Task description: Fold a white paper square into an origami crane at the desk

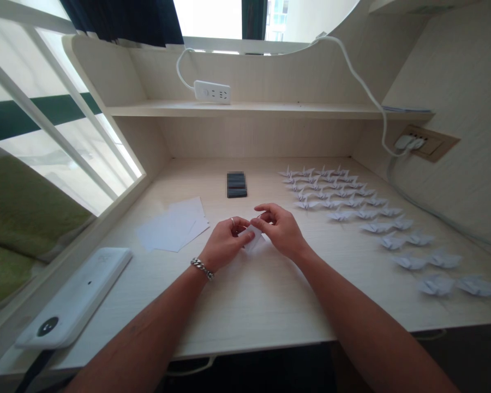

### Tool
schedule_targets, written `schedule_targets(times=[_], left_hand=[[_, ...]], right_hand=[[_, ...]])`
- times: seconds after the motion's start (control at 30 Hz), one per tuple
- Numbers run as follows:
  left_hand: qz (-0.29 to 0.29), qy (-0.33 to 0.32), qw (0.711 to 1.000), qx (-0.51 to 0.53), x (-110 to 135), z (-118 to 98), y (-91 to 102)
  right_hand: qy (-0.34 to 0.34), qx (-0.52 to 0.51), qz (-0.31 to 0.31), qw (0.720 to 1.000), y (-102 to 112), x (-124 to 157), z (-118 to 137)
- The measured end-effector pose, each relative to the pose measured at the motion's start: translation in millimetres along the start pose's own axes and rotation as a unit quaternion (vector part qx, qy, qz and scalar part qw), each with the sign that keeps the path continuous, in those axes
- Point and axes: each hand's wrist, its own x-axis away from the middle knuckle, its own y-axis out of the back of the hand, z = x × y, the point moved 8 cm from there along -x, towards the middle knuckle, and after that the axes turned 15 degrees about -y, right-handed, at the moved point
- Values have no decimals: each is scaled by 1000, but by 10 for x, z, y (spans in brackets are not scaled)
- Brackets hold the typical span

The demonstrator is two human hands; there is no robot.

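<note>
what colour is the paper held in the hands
White; the held paper shows in the head view, the only one.

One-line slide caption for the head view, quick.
Left hand and right hand hold folded white paper over a desk, paper cranes rowed at right.

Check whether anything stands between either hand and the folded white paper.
Nothing visible does: the left hand and right hand both hold the folded white paper directly. The loose sheets and dark item lie clear of it.
</note>
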Motion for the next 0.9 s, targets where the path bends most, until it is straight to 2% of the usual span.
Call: schedule_targets(times=[0.1, 0.2, 0.27, 0.6, 0.77, 0.9], left_hand=[[-28, 0, 1000, 13, 0, 24, 53], [-37, 1, 999, 28, 0, 46, 63], [-38, 7, 999, 32, 0, 56, 57], [-4, 62, 995, 73, 38, 120, -69], [31, 73, 994, 70, 52, 114, -99], [5, 61, 994, 91, 24, 80, -19]], right_hand=[[-22, 4, 35, 999, -58, -14, -45], [-50, -8, 84, 995, -150, -22, -117], [-63, -34, 94, 993, -175, -28, -150], [-20, -25, -19, 999, -6, -77, -148], [-37, -56, -28, 997, 58, -109, -192], [-23, -17, -34, 999, 78, -100, -157]])
